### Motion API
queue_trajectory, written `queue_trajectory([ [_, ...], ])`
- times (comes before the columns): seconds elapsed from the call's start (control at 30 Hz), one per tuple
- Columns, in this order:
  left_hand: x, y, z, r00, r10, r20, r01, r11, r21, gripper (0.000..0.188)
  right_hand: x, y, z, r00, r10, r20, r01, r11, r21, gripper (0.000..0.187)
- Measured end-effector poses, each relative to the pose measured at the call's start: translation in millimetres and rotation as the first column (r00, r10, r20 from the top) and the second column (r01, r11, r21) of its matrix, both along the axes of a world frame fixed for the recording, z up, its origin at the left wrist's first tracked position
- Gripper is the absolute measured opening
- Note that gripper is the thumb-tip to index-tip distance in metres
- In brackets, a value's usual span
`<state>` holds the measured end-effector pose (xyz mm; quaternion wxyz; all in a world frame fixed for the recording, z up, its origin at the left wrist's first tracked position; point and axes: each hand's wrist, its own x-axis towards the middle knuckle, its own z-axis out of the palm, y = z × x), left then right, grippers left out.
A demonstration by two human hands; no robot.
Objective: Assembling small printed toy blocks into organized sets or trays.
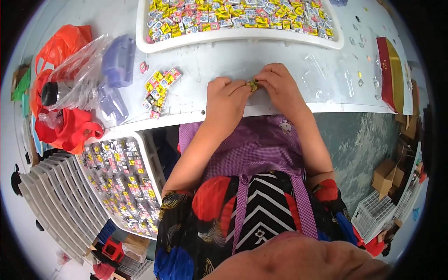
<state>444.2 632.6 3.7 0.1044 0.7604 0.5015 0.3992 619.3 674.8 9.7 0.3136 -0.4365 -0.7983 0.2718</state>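
Observation:
Near the table's front edge, my left hand (228, 99) and my right hand (281, 92) meet fingertip to fingertip. Both are closed in a pinch around a small yellow box (252, 86), mostly covered by the fingers. To the left lies a flat cluster of tiny boxes (161, 87) in yellow, pink and white, set side by side, with a single pink box (143, 67) apart from it. Beyond my hands, a large white tray (242, 35) holds a heap of similar tiny boxes (233, 17).
Clear plastic shells (317, 78) lie right of my hands, near a red and gold box (390, 74). Bags (65, 44), a bottle (56, 92) and blue-tinted plastic pieces (117, 60) crowd the left. Below stand a tray of packed sets (123, 182) and stacked white trays (63, 200).

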Motion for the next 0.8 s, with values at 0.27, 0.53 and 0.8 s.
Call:
queue_trajectory([
  [0.27, -2, 8, 9, 0.997, -0.057, -0.053, 0.050, 0.991, -0.122, 0.018, -3, -3, -6, 1.000, -0.013, 0.001, 0.013, 0.997, 0.077, 0.021],
  [0.53, -1, 0, 12, 0.963, -0.100, -0.249, 0.073, 0.991, -0.116, 0.026, -5, -3, -4, 1.000, -0.015, -0.019, 0.017, 0.994, 0.112, 0.022],
  [0.8, -19, 23, 42, 0.993, -0.118, -0.032, 0.114, 0.988, -0.102, 0.021, 64, 61, 52, 0.922, -0.382, 0.061, 0.301, 0.808, 0.507, 0.020],
])
